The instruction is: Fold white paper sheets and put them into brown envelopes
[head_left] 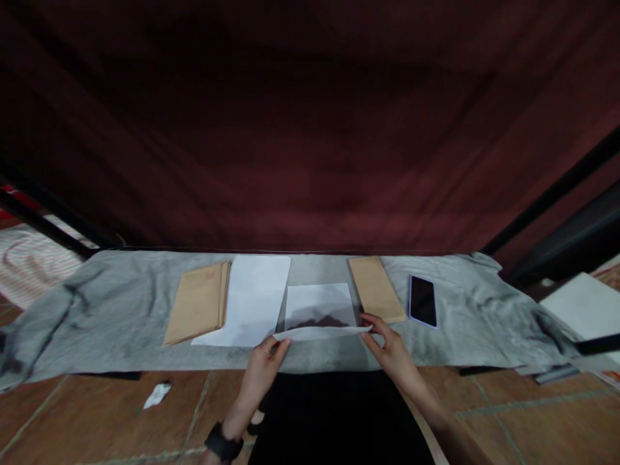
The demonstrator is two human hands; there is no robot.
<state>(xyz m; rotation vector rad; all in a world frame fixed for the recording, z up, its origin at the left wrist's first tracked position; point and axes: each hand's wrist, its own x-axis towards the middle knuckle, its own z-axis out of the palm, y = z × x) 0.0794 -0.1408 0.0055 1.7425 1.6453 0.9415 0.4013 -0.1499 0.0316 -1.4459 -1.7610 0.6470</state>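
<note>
Between my two hands a sheet of white paper [320,307] is held by its near edge, which curls up off the cloth. My left hand [265,367] pinches the left end of that edge between thumb and fingers. At the right end, my right hand [387,345] pinches the same edge. To the left lies a larger stack of white paper [256,290], partly covered by several brown envelopes [197,302]. A narrow brown envelope [375,289] rests just beyond my right hand.
Grey cloth [465,310] covers the narrow table. A phone [422,301] with a dark screen lies right of the narrow envelope. Behind hangs a dark red curtain [310,161]. A crumpled white scrap [157,394] is on the tiled floor, and dark poles [557,190] slant at both sides.
</note>
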